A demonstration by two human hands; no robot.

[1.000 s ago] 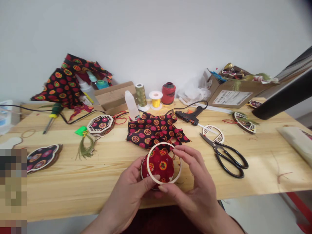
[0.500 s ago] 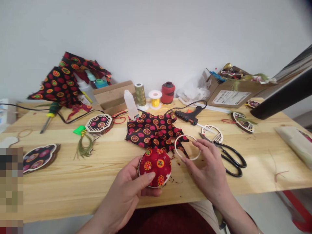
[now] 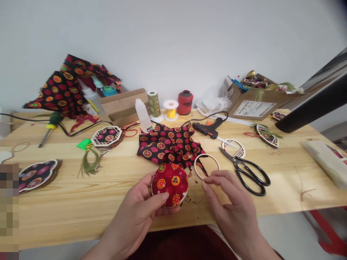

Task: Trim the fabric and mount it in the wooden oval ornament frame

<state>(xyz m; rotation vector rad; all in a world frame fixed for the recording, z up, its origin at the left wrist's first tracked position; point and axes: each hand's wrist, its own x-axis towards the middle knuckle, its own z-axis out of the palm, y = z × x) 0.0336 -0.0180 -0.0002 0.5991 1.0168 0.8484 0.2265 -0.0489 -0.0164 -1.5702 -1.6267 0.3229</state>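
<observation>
My left hand grips a round, fabric-covered disc, thumb on top and fingers beneath. Its cloth is dark red with orange flower motifs, and a pale rim shows around it. To its right, my right hand pinches the lower edge of a thin pale ring between thumb and fingers. The ring is apart from the disc and tilted above the table. Behind both lies a black patterned cloth with ragged edges. Black-handled scissors rest just right of my right hand, near a pale latticed disc.
A black glue gun lies behind the cloth, near a plastic bottle and thread spools. An octagonal ornament, a cloud-shaped piece and a screwdriver are at left. A filled cardboard box stands back right.
My right hand has shifted down and a little left along the ring, and its fingers now pinch the lower edge instead of the right side. The disc stays in my left hand.
</observation>
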